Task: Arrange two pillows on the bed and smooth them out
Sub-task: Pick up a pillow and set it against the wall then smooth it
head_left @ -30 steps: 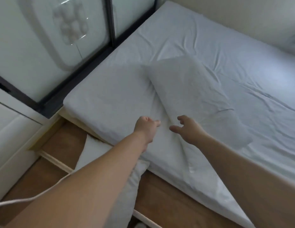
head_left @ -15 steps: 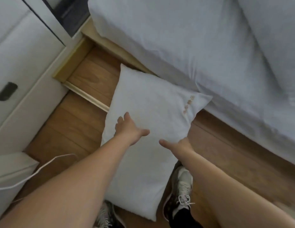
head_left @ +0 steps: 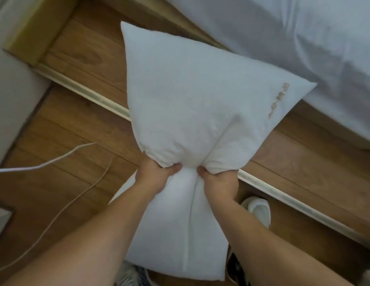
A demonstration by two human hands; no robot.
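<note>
- We've got both hands clamped on the white pillow (head_left: 192,104), pinching it across its middle so the fabric bunches between the fists.
- Left hand (head_left: 154,175) is closed tight on the pillow, thumb visible on the near face, fingers hidden behind the cloth.
- Right hand (head_left: 216,179) is also closed on the pillow, just beside the left; the two thumbs sit close together, a narrow ridge of fabric between them.
- The pillow is off the bed (head_left: 303,38), held over the wooden floor (head_left: 62,124). Its far half fans out beyond our hands; its near half hangs down between our forearms.
- Long axis runs near to far, tilted a little to the right. The far right corner, with the tan embroidery (head_left: 278,103), points at the bed edge and looks to be touching or just overlapping it; we can't tell which.
- Key relation: the bed lies far and right of the grip, so we judge the next move to be a lift and swing that way. The right hand is nearer the mattress; the left trails.
- Grip is mid-body, not at the corners, so we expect the ends to flop on the carry.
- A white cable (head_left: 45,162) trails on the floor to the left, well apart from the pillow.
- A white shoe (head_left: 259,209) shows near right, beside our right forearm.
- Task judged partway: this pillow isn't placed on the bed yet, no smoothing yet.
</note>
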